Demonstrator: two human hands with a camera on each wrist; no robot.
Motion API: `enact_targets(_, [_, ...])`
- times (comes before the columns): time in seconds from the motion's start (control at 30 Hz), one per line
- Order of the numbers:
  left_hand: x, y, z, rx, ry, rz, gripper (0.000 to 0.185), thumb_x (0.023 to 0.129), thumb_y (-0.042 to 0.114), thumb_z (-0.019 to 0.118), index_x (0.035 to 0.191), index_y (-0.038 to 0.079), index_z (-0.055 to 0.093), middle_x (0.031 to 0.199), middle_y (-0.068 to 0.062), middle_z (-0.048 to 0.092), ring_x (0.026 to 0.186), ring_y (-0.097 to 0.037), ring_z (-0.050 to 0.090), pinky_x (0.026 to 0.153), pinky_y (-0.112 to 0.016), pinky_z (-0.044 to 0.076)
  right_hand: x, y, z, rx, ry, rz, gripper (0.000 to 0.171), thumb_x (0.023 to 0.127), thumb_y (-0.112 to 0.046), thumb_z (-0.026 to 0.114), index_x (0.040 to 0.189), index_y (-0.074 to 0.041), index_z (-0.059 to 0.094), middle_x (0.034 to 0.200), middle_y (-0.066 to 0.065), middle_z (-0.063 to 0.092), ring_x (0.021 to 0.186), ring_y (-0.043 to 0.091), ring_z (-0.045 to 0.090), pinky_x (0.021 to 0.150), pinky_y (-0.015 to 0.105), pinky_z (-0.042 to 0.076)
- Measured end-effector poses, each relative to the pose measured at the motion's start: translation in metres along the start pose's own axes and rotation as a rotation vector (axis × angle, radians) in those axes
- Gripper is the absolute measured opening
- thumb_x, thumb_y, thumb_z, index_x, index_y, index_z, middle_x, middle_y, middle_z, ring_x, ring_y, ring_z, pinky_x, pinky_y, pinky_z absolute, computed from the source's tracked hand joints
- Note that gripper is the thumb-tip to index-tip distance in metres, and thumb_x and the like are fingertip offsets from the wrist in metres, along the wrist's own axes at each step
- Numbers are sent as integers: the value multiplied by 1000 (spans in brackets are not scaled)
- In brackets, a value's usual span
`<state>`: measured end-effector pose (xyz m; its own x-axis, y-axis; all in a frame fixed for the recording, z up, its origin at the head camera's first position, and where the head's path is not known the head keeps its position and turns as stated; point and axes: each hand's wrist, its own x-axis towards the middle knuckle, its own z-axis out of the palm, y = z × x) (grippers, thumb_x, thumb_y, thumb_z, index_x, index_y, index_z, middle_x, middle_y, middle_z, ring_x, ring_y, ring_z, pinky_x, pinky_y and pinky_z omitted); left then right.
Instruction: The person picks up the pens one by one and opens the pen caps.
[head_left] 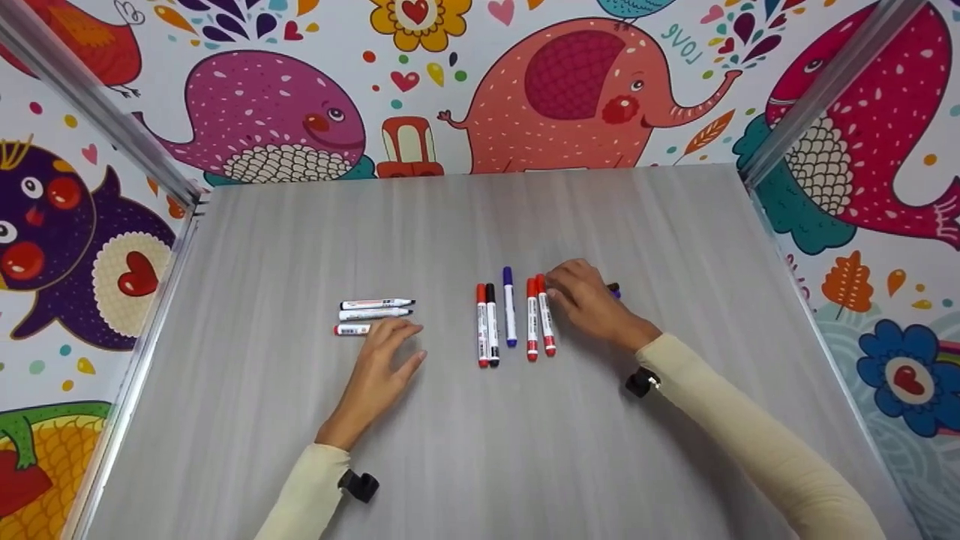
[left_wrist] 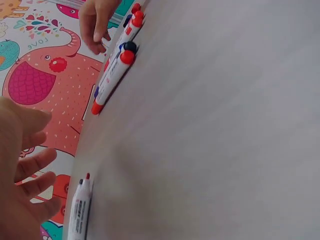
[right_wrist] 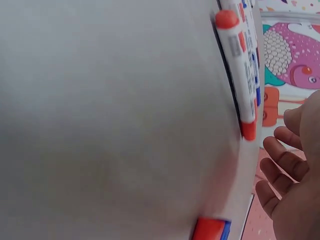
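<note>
Left hand (head_left: 381, 371): released, fingers loosely spread over the near side of three markers. Red-ended marker (head_left: 352, 330) is directly below its fingertips, far part hidden by them in the head view; we can't tell if there's contact. Two dark-tipped markers (head_left: 375, 314) lie just beyond it, roughly parallel, tips to the right.

Right hand (head_left: 595, 304): also released, fingers slightly bent, gripping nothing. Nearest to it is the outer red marker (head_left: 547, 322), far end right at its fingertips; touching or not, we can't tell. Inner red marker (head_left: 532, 322) sits just left of that one. Next leftward, the blue marker (head_left: 510, 307) lies a bit farther from us, then the black marker (head_left: 492, 330) and left red marker (head_left: 481, 330) side by side. That pair falls between the hands, well apart from both.

Past the right hand, dark and blue ends (head_left: 614, 289) poke out, rest hidden behind it. All markers lie flat on the tabletop (head_left: 450, 450), the middle five pointing roughly away from us.
</note>
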<state>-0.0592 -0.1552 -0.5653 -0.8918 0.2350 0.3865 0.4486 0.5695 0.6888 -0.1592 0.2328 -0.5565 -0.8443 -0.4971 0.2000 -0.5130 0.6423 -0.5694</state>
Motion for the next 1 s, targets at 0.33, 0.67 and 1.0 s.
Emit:
enact_targets(0.33, [-11, 10, 20, -40, -16, -24, 39, 92, -2, 86, 129, -3, 75, 127, -10, 69, 126, -31, 59, 108, -48, 48, 14, -14, 14, 4, -37, -48, 27, 110, -13, 69, 133, 1, 71, 129, 15, 68, 126, 35, 55, 115, 56, 42])
enact_targets(0.67, [-18, 15, 41, -75, -19, -56, 42, 91, -2, 86, 131, -3, 74, 128, -9, 68, 129, -32, 58, 114, -50, 45, 29, -26, 30, 13, -83, -66, 33, 110, -15, 71, 137, 3, 69, 133, 17, 66, 127, 34, 54, 115, 54, 42])
enact_targets(1.0, [-15, 27, 63, -53, -86, -74, 48, 93, 4, 87, 138, -4, 70, 135, -11, 64, 136, -32, 53, 116, -50, 45, 43, -35, 47, -19, -106, -83, 40, 108, -23, 75, 139, -1, 69, 138, 15, 62, 133, 33, 50, 117, 56, 38])
